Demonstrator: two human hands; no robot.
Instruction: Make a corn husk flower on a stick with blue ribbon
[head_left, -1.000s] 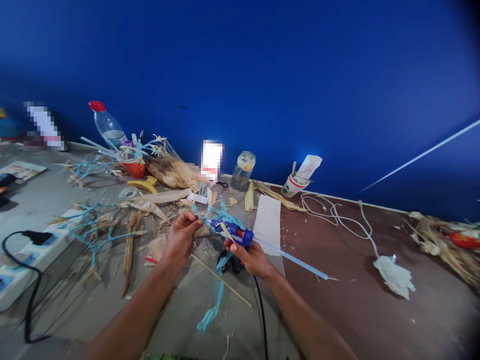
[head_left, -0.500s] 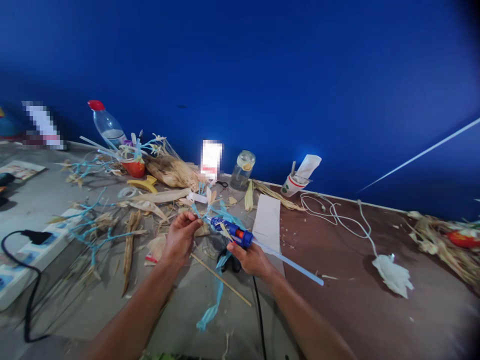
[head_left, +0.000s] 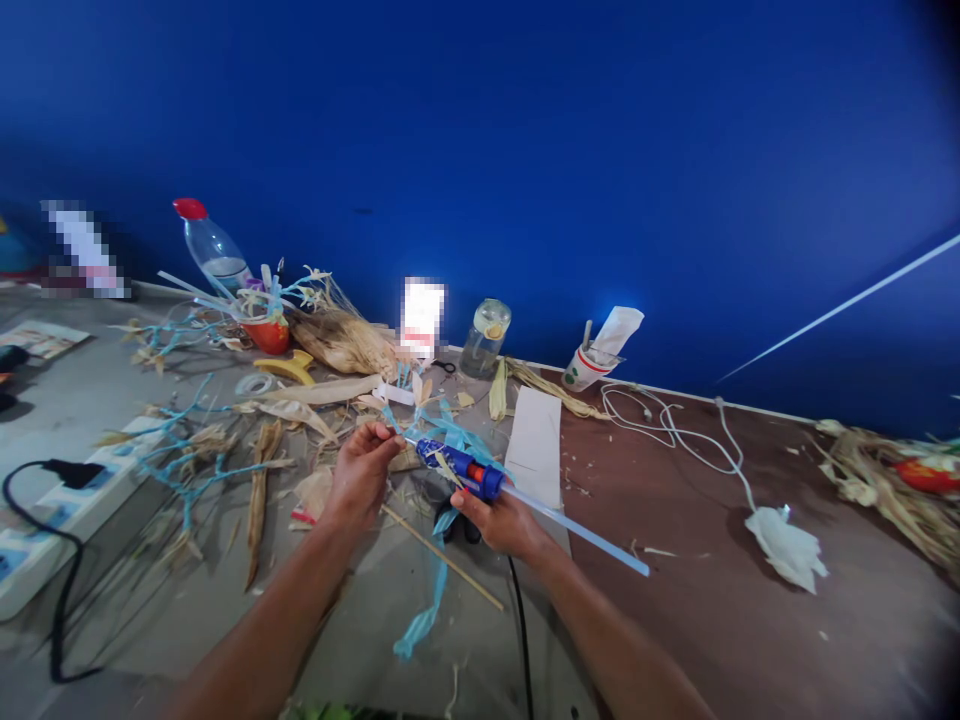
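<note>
My right hand (head_left: 499, 520) is closed around a blue glue gun (head_left: 459, 468) with a long clear glue stick (head_left: 577, 528) sticking out of its back. The nozzle points left, almost at the fingertips of my left hand (head_left: 365, 468). Those fingers are pinched together on something small that I cannot make out. Just beyond them a blue-wrapped stem (head_left: 389, 416) and pale husk pieces show. Beneath the gun lie a black-handled tool (head_left: 466, 528), partly hidden, and a blue strip (head_left: 429, 620). A thin stick (head_left: 442, 558) lies between my forearms.
A white power strip (head_left: 45, 545) and blue-wrapped branches (head_left: 191, 485) lie at left. Toward the wall stand a bottle (head_left: 217, 245), a red cup (head_left: 268, 336), a glass jar (head_left: 486, 338) and a white cup (head_left: 587, 368). White cable (head_left: 701, 445) loops at right.
The glue gun has shifted slightly left, bringing its nozzle closer to my left fingertips. My left hand stays in nearly the same place, still pinching.
</note>
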